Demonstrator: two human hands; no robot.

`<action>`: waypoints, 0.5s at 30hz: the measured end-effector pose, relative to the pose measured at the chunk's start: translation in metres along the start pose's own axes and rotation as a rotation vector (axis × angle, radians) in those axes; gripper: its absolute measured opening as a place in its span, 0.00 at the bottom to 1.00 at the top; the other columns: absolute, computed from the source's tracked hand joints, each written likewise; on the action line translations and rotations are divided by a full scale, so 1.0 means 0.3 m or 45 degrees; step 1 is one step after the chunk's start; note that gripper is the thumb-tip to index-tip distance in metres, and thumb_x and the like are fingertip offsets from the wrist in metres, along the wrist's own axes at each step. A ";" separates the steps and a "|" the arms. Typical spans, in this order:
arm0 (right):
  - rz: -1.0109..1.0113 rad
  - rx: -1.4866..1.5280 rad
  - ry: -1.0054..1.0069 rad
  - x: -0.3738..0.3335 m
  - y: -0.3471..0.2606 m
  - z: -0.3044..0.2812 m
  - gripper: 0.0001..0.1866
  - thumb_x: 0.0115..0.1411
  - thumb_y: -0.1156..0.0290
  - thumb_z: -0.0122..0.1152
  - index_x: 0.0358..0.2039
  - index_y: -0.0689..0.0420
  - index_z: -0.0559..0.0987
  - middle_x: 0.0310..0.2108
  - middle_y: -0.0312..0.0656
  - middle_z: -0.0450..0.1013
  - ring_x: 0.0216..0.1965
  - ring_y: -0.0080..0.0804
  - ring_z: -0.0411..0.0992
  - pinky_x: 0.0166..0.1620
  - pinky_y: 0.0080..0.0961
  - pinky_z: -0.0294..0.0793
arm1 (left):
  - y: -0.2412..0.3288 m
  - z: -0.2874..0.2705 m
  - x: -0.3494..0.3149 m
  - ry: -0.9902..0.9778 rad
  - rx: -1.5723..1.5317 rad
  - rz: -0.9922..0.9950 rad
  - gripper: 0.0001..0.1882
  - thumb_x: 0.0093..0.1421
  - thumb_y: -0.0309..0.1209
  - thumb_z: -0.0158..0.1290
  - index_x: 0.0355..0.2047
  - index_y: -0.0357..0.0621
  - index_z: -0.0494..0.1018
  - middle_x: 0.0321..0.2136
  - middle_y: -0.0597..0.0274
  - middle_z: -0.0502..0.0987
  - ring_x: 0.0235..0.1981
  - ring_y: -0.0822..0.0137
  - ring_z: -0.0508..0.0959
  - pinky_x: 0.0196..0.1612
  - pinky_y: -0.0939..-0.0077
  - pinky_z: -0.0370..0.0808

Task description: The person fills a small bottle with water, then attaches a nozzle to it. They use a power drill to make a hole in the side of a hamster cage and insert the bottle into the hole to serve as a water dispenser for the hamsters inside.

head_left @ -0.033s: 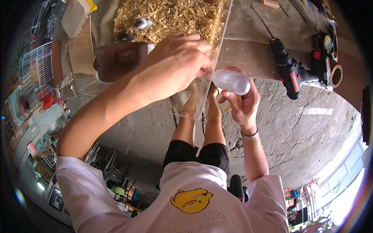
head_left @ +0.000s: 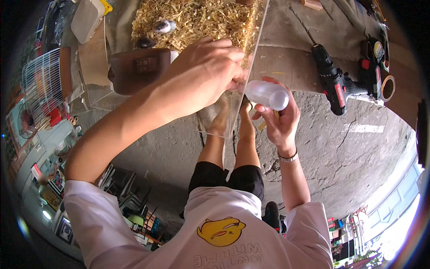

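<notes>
My right hand (head_left: 283, 120) holds a clear, rounded plastic bottle (head_left: 264, 93) just outside the transparent wall (head_left: 242, 96) of a clear box. Fingers wrap its far side and the thumb lies beneath. Across the wall, my left hand (head_left: 208, 67) is inside the box with its fingers bent and drawn together near the bottle's end. Whatever those fingertips grip, if anything, is hidden. Wood shavings (head_left: 197, 20) fill the box's far part. On them sits a small grey-and-white furry animal (head_left: 165, 26), with a small dark shape (head_left: 145, 42) nearer me. A brown container (head_left: 139, 71) lies beside my left forearm.
A black-and-red cordless drill (head_left: 333, 83) with a long bit lies on the table at right, beside a tape roll (head_left: 388, 88). At far left stands a white wire cage (head_left: 42, 78). A pale plastic container (head_left: 89, 20) is at upper left. Cracked concrete floor (head_left: 331, 143) shows below.
</notes>
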State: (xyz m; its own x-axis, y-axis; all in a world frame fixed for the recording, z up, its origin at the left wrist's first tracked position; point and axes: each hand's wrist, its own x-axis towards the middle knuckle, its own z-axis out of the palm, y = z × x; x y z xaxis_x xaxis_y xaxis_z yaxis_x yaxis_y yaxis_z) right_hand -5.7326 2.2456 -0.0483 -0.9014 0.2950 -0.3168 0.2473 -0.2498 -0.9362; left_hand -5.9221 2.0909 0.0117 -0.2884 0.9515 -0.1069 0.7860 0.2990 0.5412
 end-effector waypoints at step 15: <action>-0.265 -0.529 0.294 -0.024 0.025 0.051 0.27 0.64 0.66 0.70 0.59 0.65 0.73 0.41 0.39 0.78 0.31 0.20 0.78 0.33 0.18 0.81 | -0.002 0.036 0.046 0.007 0.049 0.054 0.06 0.47 0.24 0.65 0.26 0.39 0.78 0.34 0.58 0.76 0.43 0.60 0.75 0.51 0.62 0.69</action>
State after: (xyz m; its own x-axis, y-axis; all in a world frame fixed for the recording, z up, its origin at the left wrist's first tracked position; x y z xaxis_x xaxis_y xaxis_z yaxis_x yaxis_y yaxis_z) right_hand -5.7297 2.2275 -0.0507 -0.8563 0.5069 -0.0990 0.2336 0.2091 -0.9496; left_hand -5.9206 2.1047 0.0008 -0.2574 0.9630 -0.0800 0.8180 0.2612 0.5125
